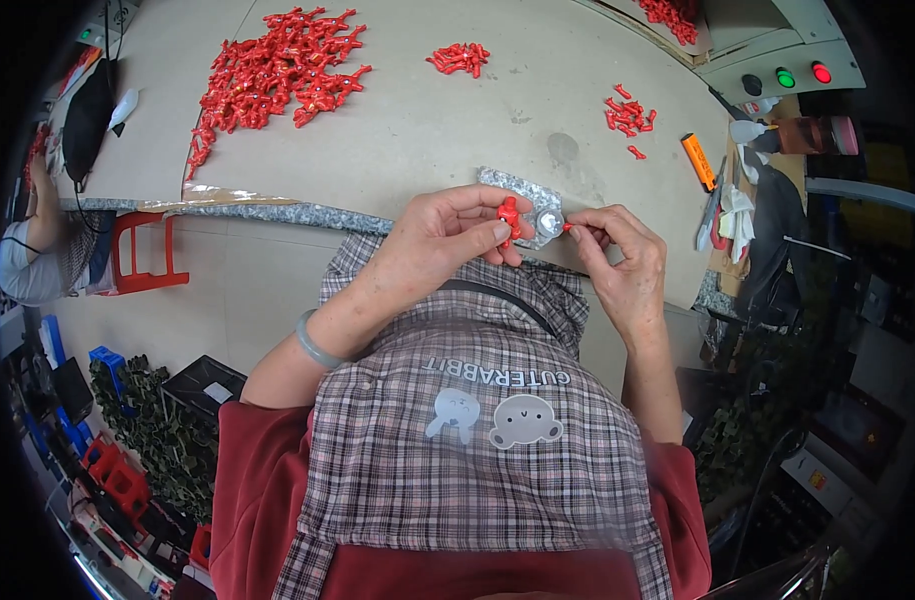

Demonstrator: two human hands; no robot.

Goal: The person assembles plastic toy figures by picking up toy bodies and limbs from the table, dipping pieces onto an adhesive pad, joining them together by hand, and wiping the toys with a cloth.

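Between the thumb and fingers of my left hand (442, 238) is a small red plastic figure (509, 220), held upright near the table's front edge. My right hand (622, 255) pinches a tiny red piece (567, 227), mostly hidden by the fingertips. Between the hands sits a small round dish (548, 222) with a shiny whitish content, and the red piece is at its right rim. The dish rests on a grey speckled strip (517, 185) lying on the table.
On the table (407, 130) lie a large heap of red figures (277, 75), a small pile of red parts (459, 59) and scattered red parts (629, 117). An orange box (697, 162) and a bottle (817, 135) are at right. Another person's arm (45, 205) shows at far left.
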